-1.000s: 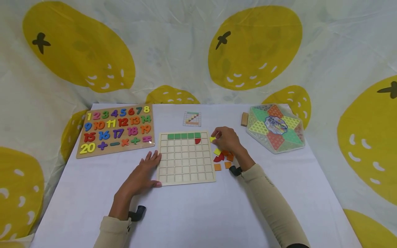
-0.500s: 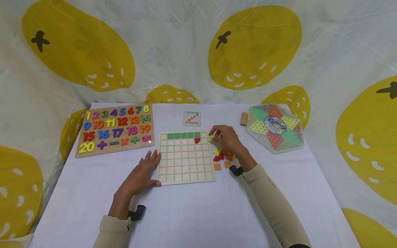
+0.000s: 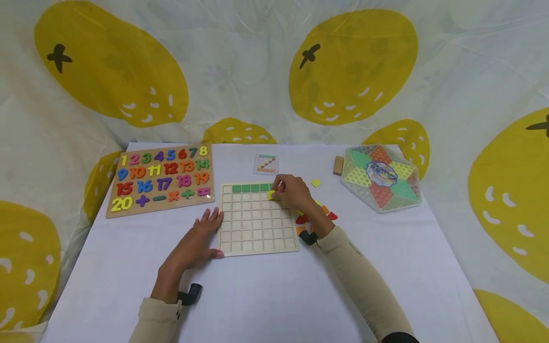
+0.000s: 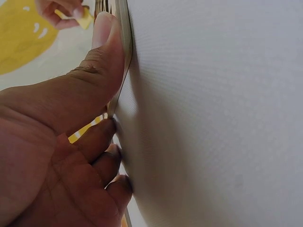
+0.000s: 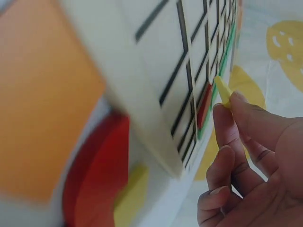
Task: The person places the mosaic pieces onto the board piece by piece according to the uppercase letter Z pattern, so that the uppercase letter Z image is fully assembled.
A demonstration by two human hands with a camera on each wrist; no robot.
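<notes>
My right hand [image 3: 293, 193] pinches a yellow square tile [image 3: 271, 195] between thumb and fingertips over the upper right of a wooden grid board [image 3: 256, 224]. In the right wrist view the yellow tile [image 5: 222, 91] is tilted, close to a red quarter-round piece [image 5: 204, 106] set in the grid. A row of green tiles [image 3: 255, 188] fills part of the board's far row. My left hand [image 3: 193, 245] rests at the board's left edge with fingers spread, its thumb [image 4: 102, 38] at the near corner.
Loose orange, red and yellow pieces [image 3: 301, 219] lie right of the board, partly under the right wrist. A yellow tile [image 3: 315, 183] lies farther back. Beyond the board is a pattern card [image 3: 266, 164]. A number board [image 3: 160, 178], wooden block [image 3: 338, 165] and hexagonal game box [image 3: 381, 177] flank it.
My right hand has moved left from beside the board to over its upper right, bringing the yellow tile. Another yellow tile now shows behind the loose pieces. The left hand stays put.
</notes>
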